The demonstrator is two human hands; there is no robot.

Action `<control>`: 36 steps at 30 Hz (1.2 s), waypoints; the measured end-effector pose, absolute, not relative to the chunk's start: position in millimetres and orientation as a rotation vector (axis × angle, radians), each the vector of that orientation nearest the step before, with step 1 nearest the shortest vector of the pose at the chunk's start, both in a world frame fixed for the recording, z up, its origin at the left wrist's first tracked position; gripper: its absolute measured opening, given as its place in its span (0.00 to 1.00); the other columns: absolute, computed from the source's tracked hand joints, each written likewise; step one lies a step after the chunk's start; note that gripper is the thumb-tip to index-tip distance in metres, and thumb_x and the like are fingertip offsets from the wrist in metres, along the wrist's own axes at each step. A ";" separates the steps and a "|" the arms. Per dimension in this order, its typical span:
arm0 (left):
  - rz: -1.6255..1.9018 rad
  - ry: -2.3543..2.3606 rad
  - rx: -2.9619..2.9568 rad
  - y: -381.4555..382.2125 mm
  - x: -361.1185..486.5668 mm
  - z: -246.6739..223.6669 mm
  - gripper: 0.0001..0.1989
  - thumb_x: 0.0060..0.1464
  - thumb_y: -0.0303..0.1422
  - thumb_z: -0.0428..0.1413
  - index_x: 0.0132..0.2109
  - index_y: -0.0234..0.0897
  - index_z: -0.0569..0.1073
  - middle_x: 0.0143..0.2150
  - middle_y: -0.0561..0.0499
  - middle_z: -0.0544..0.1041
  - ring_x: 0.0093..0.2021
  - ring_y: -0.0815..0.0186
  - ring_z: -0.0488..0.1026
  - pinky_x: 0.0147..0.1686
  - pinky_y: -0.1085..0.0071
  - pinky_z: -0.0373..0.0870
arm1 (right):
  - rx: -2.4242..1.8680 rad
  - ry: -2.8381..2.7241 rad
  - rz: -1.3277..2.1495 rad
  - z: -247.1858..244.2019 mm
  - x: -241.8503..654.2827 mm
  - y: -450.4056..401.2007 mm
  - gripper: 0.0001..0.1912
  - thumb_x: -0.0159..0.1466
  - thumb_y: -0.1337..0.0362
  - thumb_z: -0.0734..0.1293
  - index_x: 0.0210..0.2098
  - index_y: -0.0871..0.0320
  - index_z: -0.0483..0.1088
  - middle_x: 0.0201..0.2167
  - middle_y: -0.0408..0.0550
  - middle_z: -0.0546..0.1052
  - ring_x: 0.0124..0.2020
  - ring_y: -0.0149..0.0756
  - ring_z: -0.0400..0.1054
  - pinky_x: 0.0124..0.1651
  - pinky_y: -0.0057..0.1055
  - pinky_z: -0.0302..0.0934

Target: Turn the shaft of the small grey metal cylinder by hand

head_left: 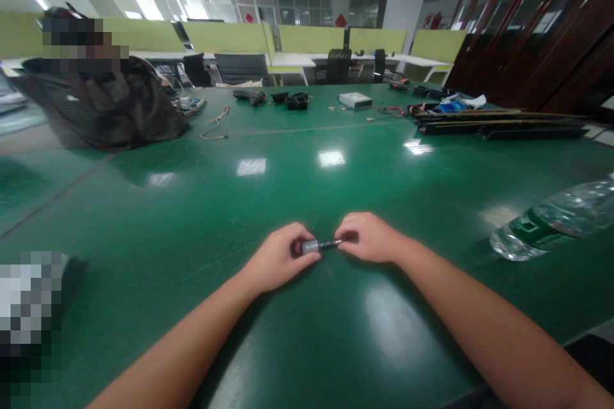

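Between my two hands, low over the green table [288, 195], is a small slim object [310, 246] with a silver cylinder at its left and a thin dark shaft at its right. I cannot make out its exact kind. My left hand [284, 254] is closed round the silver cylinder, thumb below and fingers above. At the other side my right hand [368, 238] pinches the tip of the dark shaft between thumb and fingers. The fingers hide both ends of the object.
A clear water bottle [532, 230] with a green label lies at the right. To the left are a dark bag [115, 102] and a pixelated box-like thing [29, 300]. Along the far side are a white box [355, 100], black parts [296, 101] and dark strips [508, 124].
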State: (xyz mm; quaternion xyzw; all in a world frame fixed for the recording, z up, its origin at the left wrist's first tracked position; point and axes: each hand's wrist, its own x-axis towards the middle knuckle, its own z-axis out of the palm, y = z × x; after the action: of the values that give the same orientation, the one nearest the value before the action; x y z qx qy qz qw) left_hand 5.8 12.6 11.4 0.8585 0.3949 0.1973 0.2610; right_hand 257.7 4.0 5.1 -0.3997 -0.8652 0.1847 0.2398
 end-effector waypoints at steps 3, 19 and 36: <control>0.528 1.075 2.321 12.5 5.9 11.9 0.11 0.56 0.40 0.60 0.40 0.37 0.73 0.33 0.53 0.73 0.32 0.66 0.70 0.32 0.72 0.65 | -1.156 -2.358 0.567 6.6 267.2 7.0 0.06 0.56 0.69 0.70 0.35 0.58 0.78 0.31 0.45 0.77 0.32 0.31 0.69 0.37 0.28 0.61; 0.553 1.085 2.348 11.1 8.0 12.1 0.11 0.55 0.40 0.59 0.40 0.37 0.73 0.31 0.53 0.72 0.30 0.66 0.70 0.30 0.72 0.64 | -1.129 -2.246 0.675 -0.9 252.8 7.8 0.07 0.58 0.64 0.72 0.36 0.59 0.78 0.30 0.46 0.77 0.29 0.30 0.68 0.34 0.26 0.60; 0.529 1.065 2.346 10.3 8.8 13.2 0.11 0.56 0.40 0.58 0.42 0.38 0.74 0.32 0.52 0.73 0.31 0.66 0.70 0.31 0.72 0.64 | -0.993 -2.380 0.476 -4.8 238.3 6.4 0.08 0.63 0.62 0.69 0.39 0.58 0.78 0.33 0.47 0.78 0.36 0.34 0.68 0.40 0.29 0.59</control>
State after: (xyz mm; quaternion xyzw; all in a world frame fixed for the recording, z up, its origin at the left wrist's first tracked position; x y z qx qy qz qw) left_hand 8.8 10.3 13.2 0.8629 0.3918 0.1946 0.2530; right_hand 238.3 6.4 -4.8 -0.3660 -0.8771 0.1753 0.2569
